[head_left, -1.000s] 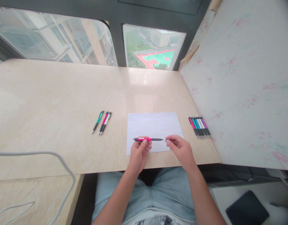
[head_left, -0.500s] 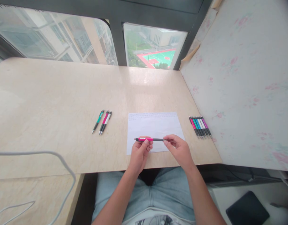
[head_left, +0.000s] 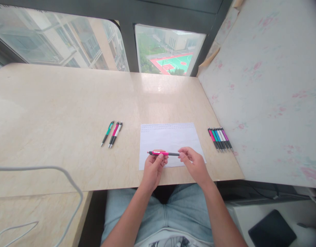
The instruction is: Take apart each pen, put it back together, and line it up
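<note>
A pink pen [head_left: 170,154] with a black grip lies level across my hands, above a sheet of paper [head_left: 168,139] that has lines of handwriting at its top. My left hand [head_left: 154,168] is closed round the pink barrel, thumb on top. At the other end, the fingers of my right hand [head_left: 195,163] pinch the tip and cover it. Left of the paper lie a green pen [head_left: 108,133], another pink pen [head_left: 114,133] and a white pen [head_left: 117,133]. To the right, a row of several coloured pens [head_left: 219,139] lies side by side.
The pale marble-look desk [head_left: 70,113] runs back to the window [head_left: 170,51]. A floral-papered wall [head_left: 271,89] bounds the right side. A grey cable [head_left: 70,180] loops at the lower left. A black flat object [head_left: 272,228] lies low at the right.
The fingers of my right hand have shifted slightly at the pen's tip. My left hand and the pens on the desk have stayed in place.
</note>
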`<state>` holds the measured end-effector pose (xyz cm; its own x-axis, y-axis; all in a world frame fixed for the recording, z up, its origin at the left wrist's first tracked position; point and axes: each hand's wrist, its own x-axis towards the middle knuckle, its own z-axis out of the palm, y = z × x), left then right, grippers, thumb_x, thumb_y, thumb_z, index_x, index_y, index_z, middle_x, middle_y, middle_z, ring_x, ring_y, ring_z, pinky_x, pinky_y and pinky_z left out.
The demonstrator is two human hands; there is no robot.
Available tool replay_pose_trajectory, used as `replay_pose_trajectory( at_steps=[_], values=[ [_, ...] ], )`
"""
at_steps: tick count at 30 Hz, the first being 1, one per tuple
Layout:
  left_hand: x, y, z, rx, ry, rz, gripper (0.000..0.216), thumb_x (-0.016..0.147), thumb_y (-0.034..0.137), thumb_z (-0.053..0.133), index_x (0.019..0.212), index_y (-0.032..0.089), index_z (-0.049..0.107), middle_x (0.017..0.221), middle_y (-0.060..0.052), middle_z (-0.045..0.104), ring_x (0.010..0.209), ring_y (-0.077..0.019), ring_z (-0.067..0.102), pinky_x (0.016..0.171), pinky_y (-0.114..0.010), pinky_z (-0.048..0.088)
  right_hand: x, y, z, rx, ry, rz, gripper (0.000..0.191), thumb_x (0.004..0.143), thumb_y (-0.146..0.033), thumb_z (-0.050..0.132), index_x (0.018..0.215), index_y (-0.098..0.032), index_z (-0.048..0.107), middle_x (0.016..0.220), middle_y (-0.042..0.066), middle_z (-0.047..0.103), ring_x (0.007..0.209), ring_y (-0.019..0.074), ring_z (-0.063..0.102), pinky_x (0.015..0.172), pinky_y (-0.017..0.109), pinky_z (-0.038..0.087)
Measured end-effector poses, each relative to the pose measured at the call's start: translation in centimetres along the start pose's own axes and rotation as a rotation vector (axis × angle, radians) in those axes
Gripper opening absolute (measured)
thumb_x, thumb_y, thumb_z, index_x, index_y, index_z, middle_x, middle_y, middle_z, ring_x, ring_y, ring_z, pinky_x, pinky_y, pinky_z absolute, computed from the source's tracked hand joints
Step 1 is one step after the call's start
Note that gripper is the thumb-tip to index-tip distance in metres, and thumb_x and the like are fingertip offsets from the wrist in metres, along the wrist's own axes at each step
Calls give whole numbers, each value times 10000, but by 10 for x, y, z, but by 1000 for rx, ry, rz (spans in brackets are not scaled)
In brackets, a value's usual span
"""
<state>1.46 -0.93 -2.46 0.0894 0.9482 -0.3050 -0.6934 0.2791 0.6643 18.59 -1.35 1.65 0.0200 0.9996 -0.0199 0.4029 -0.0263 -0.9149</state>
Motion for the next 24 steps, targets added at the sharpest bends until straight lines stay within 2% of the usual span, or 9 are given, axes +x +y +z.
replay_pose_trajectory(
  at_steps=[3,7,11,13,17,19,22,24],
  values=[
    [0,0,0,1,9,3,192,804,279,766,931,142,721,790,-43,678,695,-96,583,667,-217,459,0,-3,1,-30,2,-31,228,927,-411,566,877,-199,636,804,36,676,747,181,634,671,273,492],
    [-1,0,0,15,3,-3,188,814,287,757,934,146,721,796,-41,681,698,-90,586,672,-211,455,1,-5,1,-48,-43,-11,395,978,-446,466,708,-198,612,637,19,634,625,165,600,628,276,464],
    [-1,1,1,21,7,-7,202,806,292,763,941,148,719,800,-41,680,695,-93,581,679,-221,456,0,-5,2,-3,-24,-8,281,949,-442,526,856,-197,628,766,30,667,694,171,626,647,271,486],
    [-1,1,2,25,11,-2,206,801,295,766,935,146,719,798,-42,677,695,-97,577,676,-225,454,-1,-6,1,-19,-9,-22,250,933,-430,557,853,-200,615,774,23,658,703,168,620,645,265,480],
    [-2,2,3,39,11,0,204,802,301,765,920,142,716,788,-41,673,691,-98,570,669,-225,447,-1,-6,0,-83,-42,-12,422,981,-440,463,651,-199,570,612,3,596,602,147,564,619,271,435],
    [-2,2,3,36,11,-4,204,803,301,765,921,141,715,793,-42,673,691,-99,569,670,-226,446,-1,-5,1,-64,-45,6,414,980,-448,459,679,-198,594,638,10,617,616,152,575,624,276,439],
    [-2,2,2,31,4,-2,198,809,296,759,925,142,713,804,-44,676,696,-98,571,676,-227,444,-1,-4,2,-5,-17,3,269,940,-437,536,842,-203,624,777,28,660,714,175,618,648,279,469],
    [-2,2,2,32,3,-1,191,810,293,759,920,143,713,798,-42,675,695,-97,570,677,-227,442,-1,-4,2,0,-7,-11,245,931,-425,553,840,-206,615,775,25,650,722,178,617,660,282,477]
  ],
)
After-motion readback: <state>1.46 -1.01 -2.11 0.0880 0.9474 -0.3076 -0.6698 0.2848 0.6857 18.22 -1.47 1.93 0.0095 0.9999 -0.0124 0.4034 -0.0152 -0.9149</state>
